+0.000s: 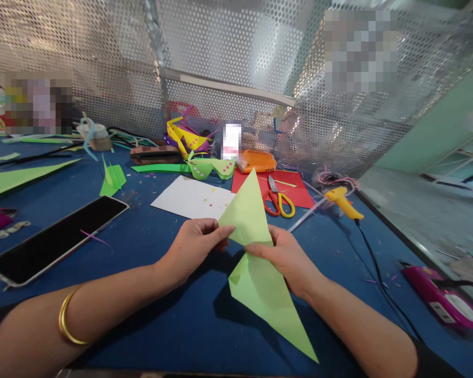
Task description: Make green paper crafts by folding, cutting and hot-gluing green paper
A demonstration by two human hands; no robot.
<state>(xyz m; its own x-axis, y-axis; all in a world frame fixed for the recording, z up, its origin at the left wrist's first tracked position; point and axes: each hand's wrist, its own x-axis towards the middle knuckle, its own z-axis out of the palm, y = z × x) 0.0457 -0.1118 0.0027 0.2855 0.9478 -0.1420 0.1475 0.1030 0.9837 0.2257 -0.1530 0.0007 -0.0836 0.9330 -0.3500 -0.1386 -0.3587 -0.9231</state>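
Note:
A folded light-green paper (260, 278) is held up over the blue table, its pointed ends toward the far side and toward me. My left hand (201, 239) pinches its left edge between thumb and fingers. My right hand (286, 257) grips the paper near its middle, thumb on top and fingers behind. A notch shows in the left edge between the two thumbs. Just beyond lie scissors (276, 199) with one red and one yellow handle, on a red sheet (299, 194). White paper (181, 197) with small coloured scraps lies behind my left hand.
On the left lies a black-screened phone (59, 239). A yellow glue gun (343, 203) with a black cable is at right, near a magenta power strip (443, 296). Green and yellow paper masks (213, 168) stand at the back before a perforated metal screen (228, 47).

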